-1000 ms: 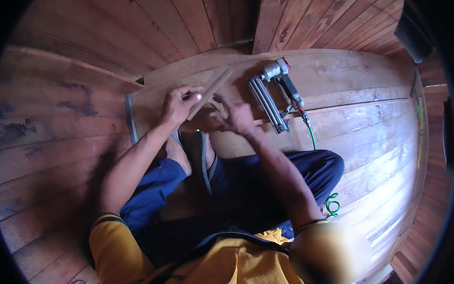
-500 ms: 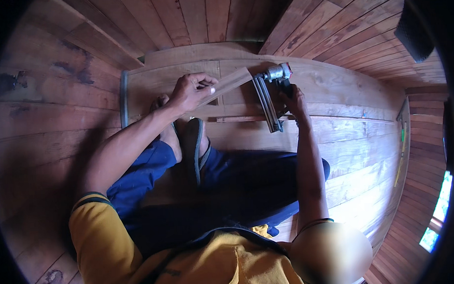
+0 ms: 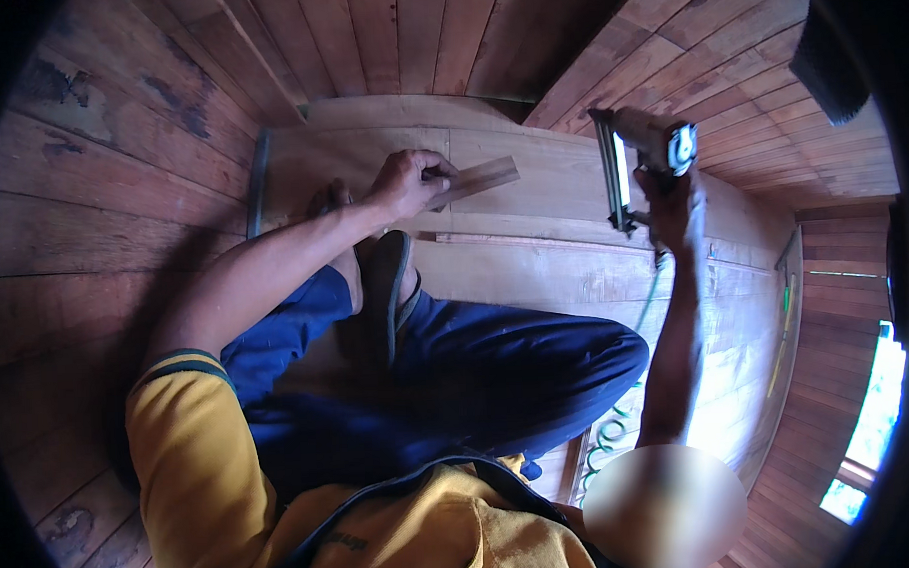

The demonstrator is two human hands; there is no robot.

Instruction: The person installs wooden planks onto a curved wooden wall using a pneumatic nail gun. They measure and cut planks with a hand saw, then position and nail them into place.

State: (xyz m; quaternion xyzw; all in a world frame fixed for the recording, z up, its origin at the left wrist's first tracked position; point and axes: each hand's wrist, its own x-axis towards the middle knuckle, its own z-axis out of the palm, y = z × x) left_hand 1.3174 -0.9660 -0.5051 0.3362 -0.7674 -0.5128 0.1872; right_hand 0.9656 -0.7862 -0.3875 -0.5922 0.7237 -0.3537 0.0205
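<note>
- Seated on pale wooden boards, amid reddish plank walls, with a bright opening at far right.
- Pinching a flat wooden strip over the boards with the left hand.
- Clasping a pneumatic nailer above the boards with the right hand, near a coiled green hose.

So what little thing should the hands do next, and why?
Maybe the right hand should carefully bring the nail gun left, toward the wood strip, because the left hand holds the strip while the gun is off to the right, apart from it.
</note>
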